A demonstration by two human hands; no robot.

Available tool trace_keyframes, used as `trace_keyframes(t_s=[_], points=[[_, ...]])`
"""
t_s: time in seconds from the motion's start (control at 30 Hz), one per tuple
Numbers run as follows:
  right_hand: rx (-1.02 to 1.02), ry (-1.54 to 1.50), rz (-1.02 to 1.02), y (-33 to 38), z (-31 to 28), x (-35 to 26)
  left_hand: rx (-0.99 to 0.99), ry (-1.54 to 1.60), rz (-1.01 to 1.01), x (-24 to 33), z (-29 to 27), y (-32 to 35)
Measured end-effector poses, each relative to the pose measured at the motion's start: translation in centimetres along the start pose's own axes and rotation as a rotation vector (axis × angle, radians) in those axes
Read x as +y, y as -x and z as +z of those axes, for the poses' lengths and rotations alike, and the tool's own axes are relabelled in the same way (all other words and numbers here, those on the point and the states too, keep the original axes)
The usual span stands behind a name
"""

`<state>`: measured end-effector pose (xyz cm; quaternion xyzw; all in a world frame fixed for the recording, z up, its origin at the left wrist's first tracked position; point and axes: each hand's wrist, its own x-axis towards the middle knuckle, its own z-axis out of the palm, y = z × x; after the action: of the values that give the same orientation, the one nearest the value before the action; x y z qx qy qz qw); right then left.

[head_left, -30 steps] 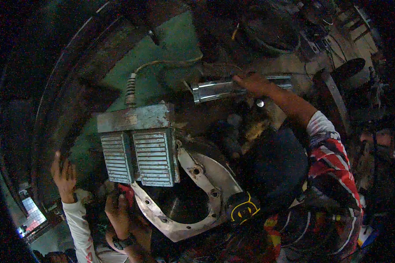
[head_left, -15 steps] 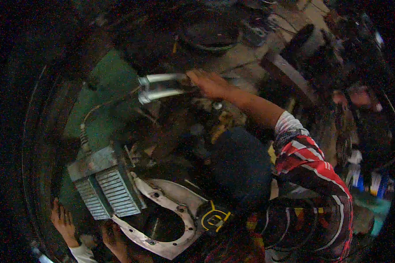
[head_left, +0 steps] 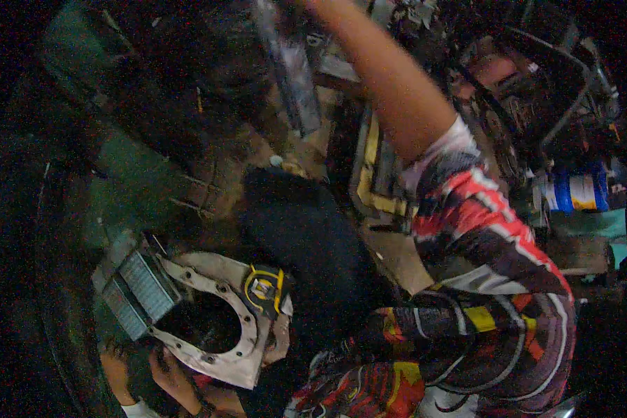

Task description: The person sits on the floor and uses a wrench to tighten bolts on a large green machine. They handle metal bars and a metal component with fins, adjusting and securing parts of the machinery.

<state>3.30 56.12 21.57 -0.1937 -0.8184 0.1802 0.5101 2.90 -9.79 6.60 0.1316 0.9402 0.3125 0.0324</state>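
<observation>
My right forearm (head_left: 390, 83) stretches to the top edge, where the hand is cut off. Beside it are blurred silvery bars (head_left: 292, 76); whether my hand holds them does not show. A pale U-shaped metal plate (head_left: 244, 355) with bolt holes lies at the lower left. On its right part rests a yellow and black tape measure (head_left: 263, 287). A grey ribbed metal box (head_left: 143, 285) adjoins the plate's left end. A hand with a bracelet, apparently my left hand (head_left: 168, 373), is at the plate's lower edge, its fingers dark and partly hidden.
Another hand (head_left: 117, 369) with a white cuff, seemingly another person's, is below the box. A dark-clothed leg (head_left: 306, 230) lies across the middle. A yellow-edged frame (head_left: 366, 177) stands beyond it. A blue and white container (head_left: 578, 191) is at the right.
The view has turned. My right arm has swung up to the top edge, and its hand, earlier shut on the silvery bars, has left the picture. The plate, box and tape measure appear farther left.
</observation>
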Motion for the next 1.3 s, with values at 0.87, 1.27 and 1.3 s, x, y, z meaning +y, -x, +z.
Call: trace_keyframes(t_s=[0.87,1.27,1.3], points=[[-0.771,0.616,0.379,18.0,-6.2,12.2,-0.002,-0.006,-0.061,-7.6,0.5,3.8],[-0.807,0.645,0.538,15.3,-5.9,18.7,0.042,-0.035,0.058,-7.8,1.5,5.1],[-0.828,0.633,0.553,15.2,-5.6,18.9,0.041,-0.044,0.062,-8.5,1.5,5.1]])
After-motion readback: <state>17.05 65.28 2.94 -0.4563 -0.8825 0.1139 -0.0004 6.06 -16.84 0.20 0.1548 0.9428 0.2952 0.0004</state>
